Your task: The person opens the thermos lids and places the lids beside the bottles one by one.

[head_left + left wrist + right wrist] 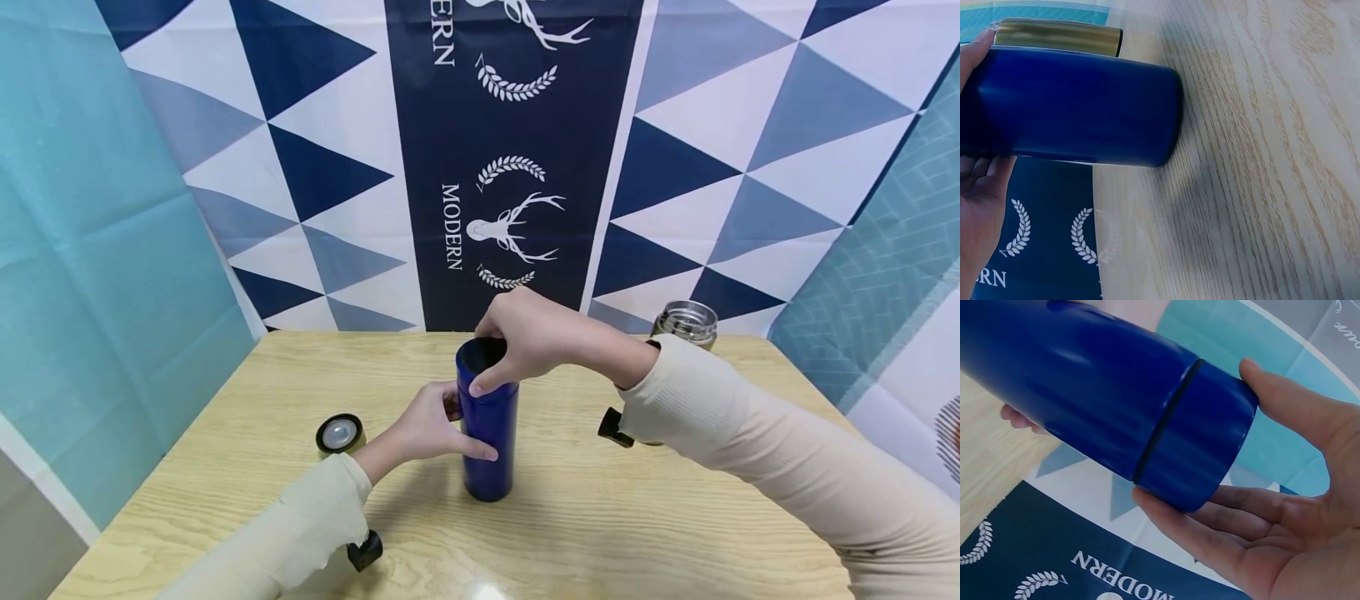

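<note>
A dark blue vacuum flask [491, 442] stands upright on the table. My left hand [427, 423] holds its body from the left, thumb across the front and fingers behind. At the top my right hand [534, 332] grips the blue lid [1210, 434], with the thumb on one side and fingertips on the other. The right wrist view shows the lid sitting on the body, a dark seam [1167, 420] between them. In the left wrist view the lower flask [1085, 106] fills the near area, its lid out of frame.
A gold flask [688, 321] with an uncovered steel mouth stands at the back right, partly hidden by my right sleeve. A black-and-gold lid [339, 433] sits at the left beside my left forearm. A patterned cloth [517, 167] hangs behind the wooden table [585, 533].
</note>
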Available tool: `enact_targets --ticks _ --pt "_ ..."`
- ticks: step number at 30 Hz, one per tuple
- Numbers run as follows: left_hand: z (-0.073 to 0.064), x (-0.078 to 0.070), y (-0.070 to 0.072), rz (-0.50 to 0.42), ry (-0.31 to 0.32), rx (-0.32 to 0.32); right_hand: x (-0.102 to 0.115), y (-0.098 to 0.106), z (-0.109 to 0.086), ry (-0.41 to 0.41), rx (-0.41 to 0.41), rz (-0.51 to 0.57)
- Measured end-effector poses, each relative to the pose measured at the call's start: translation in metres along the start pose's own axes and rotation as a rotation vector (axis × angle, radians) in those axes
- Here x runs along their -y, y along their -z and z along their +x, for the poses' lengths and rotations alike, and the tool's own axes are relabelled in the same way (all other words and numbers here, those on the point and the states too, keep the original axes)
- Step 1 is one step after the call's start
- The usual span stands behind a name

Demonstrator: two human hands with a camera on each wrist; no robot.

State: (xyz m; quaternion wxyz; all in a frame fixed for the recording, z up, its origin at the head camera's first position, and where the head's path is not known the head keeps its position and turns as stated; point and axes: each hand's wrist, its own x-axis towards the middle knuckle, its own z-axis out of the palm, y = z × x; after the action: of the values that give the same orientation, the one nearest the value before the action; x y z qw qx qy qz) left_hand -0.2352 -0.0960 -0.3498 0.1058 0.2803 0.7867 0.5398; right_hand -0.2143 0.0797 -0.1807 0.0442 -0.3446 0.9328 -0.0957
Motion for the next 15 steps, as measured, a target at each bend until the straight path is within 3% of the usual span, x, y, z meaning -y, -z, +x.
enact_targets --ticks 8,15 --pt "0.0006 0.0004 -0.0018 -0.004 -0.006 -0.008 -0.0045 -0.0018 -0.0008 0.035 0.016 0.016" --pt "0.0005 -0.0007 -0.001 -0.017 -0.017 0.006 -0.0082 0.0022 0.0 0.115 0.045 0.012"
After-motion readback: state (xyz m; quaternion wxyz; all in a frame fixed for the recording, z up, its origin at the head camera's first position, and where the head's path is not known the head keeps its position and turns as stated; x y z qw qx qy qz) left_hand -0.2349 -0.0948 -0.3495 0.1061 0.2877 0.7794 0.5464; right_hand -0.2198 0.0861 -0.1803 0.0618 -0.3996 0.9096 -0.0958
